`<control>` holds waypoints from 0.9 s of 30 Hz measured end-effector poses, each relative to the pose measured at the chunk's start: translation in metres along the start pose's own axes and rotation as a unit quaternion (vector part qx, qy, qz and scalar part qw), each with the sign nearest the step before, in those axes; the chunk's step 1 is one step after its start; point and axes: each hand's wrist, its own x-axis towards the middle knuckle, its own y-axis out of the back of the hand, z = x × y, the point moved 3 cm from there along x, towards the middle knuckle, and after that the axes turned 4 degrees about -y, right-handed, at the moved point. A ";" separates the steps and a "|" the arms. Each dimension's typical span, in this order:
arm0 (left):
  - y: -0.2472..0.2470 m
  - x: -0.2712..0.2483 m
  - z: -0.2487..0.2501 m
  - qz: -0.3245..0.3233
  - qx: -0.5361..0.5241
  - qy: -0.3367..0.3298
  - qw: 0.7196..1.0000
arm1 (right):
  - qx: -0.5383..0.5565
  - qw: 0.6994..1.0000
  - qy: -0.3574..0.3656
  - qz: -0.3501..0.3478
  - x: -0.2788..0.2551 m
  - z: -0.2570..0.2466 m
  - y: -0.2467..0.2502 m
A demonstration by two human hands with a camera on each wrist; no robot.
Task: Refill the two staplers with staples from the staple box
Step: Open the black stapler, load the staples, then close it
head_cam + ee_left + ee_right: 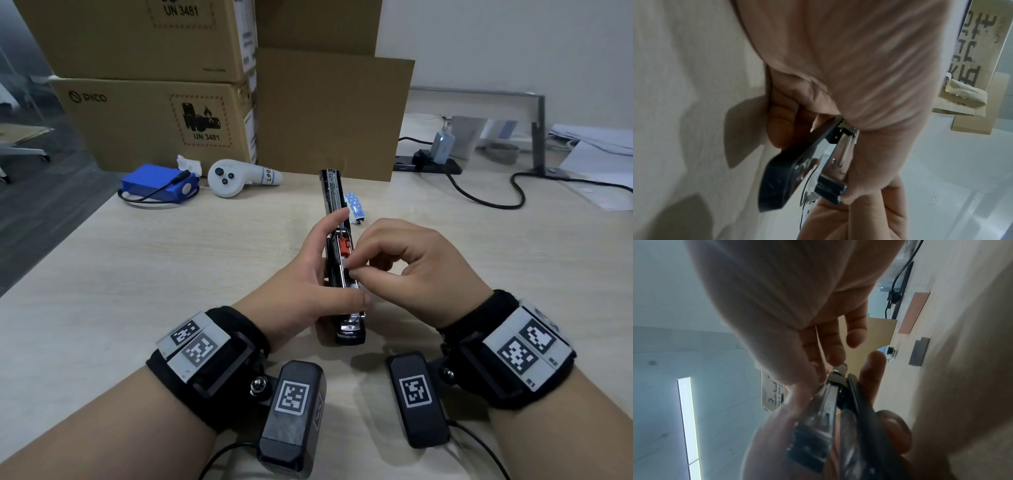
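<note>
A black stapler [348, 330] lies along the desk with its top arm [333, 192] swung open and pointing away from me. My left hand [322, 263] grips its body from the left, thumb over the near end and index finger on the far part. My right hand [356, 272] pinches a small pale piece, seemingly a staple strip, over the metal magazine just behind the orange pusher [344, 245]. The wrist views show the stapler [797, 170] [830, 402] close up between both hands. The blue-and-white staple box [355, 205] lies just beyond. Only one stapler shows.
Stacked cardboard boxes [154, 116] and a cardboard sheet [329, 113] stand along the back. A blue battery pack [159, 183] and a white controller [236, 180] lie back left. A power strip [428, 164] with a black cable [493, 202], a metal stand and papers sit back right.
</note>
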 end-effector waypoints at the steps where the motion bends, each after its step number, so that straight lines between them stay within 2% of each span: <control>1: 0.000 0.000 0.000 0.001 0.001 0.001 1.000 | 0.009 1.000 -0.006 -0.003 0.000 0.000 -0.001; 6: 0.000 -0.001 0.001 0.001 0.020 0.005 1.000 | 0.069 0.996 -0.052 0.010 -0.001 0.001 -0.001; 10: -0.001 -0.003 0.003 0.001 0.014 0.005 1.000 | 0.192 0.972 -0.106 0.087 0.001 0.004 0.004; 13: -0.003 -0.003 0.004 -0.006 0.015 0.007 1.000 | 0.173 0.968 -0.131 0.130 0.002 0.008 0.006; 16: -0.004 -0.002 0.004 -0.019 0.018 0.004 1.000 | 0.163 0.970 -0.138 0.116 0.001 0.005 0.002; 21: -0.006 -0.003 0.006 -0.041 0.024 -0.003 0.999 | 0.100 0.985 -0.096 0.104 0.002 0.000 -0.001; 27: -0.007 -0.004 0.007 -0.057 0.037 0.002 0.998 | 0.074 0.987 -0.099 0.106 0.001 0.007 -0.001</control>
